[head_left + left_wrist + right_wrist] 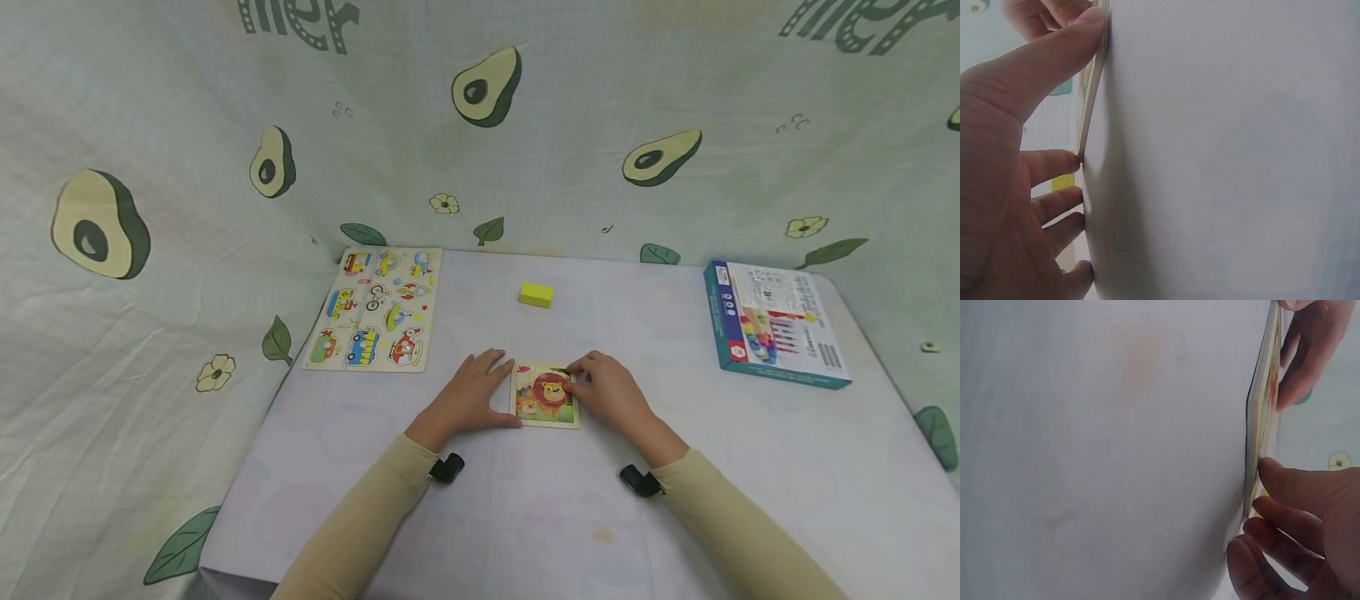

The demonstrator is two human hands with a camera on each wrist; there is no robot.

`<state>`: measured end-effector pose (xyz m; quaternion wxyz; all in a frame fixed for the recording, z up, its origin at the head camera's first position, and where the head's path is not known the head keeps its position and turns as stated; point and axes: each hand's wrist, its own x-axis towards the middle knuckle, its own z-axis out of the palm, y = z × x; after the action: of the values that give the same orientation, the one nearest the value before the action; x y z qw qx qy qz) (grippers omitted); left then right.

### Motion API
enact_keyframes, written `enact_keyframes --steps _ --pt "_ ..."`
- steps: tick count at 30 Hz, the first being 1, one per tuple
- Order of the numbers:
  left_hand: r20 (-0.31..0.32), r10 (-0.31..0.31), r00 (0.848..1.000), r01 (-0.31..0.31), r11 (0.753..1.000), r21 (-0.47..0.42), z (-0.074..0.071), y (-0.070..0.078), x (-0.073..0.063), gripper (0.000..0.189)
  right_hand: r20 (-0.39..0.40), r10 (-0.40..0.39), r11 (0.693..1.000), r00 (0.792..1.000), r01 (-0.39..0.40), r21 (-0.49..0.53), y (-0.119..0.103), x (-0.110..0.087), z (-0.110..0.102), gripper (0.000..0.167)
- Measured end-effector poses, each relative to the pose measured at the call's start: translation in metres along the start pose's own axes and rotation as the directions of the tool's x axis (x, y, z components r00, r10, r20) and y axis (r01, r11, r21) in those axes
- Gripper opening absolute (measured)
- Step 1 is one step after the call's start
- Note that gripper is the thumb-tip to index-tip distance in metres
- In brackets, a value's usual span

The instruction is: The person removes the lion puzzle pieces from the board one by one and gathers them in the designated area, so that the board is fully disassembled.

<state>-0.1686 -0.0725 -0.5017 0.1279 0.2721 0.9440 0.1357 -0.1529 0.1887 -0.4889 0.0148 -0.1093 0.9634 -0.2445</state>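
A small square picture puzzle (546,400) with a lion and a smaller animal in a pale frame lies flat on the table. At its left side is my left hand (471,393), the fingers spread and fairly straight. Its thumb (1054,59) touches the near-left corner, and its index fingertip meets the far-left corner. My right hand (609,392) pinches the puzzle at the upper right, thumb (1294,487) on its face and bent fingers against the edge. The puzzle appears edge-on in the right wrist view.
A vehicle picture board (375,308) lies at the back left of the table. Beyond the puzzle sits a yellow block (536,294). A boxed set (780,321) lies at the back right. An avocado-print cloth (570,100) hangs behind the table.
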Motion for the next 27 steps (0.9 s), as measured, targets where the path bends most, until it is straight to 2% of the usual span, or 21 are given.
enact_keyframes --steps 12,27 --pt "-0.006 0.0 1.0 0.0 1.0 -0.002 0.0007 -0.0002 0.0005 0.105 0.087 0.047 0.998 0.995 -0.051 0.045 -0.0007 0.0064 -0.0026 0.03" --pt "-0.013 0.007 1.0 -0.007 1.0 -0.005 0.0015 -0.001 0.0008 0.104 0.083 0.051 0.995 0.995 -0.058 0.084 0.0027 0.0085 -0.0001 0.031"
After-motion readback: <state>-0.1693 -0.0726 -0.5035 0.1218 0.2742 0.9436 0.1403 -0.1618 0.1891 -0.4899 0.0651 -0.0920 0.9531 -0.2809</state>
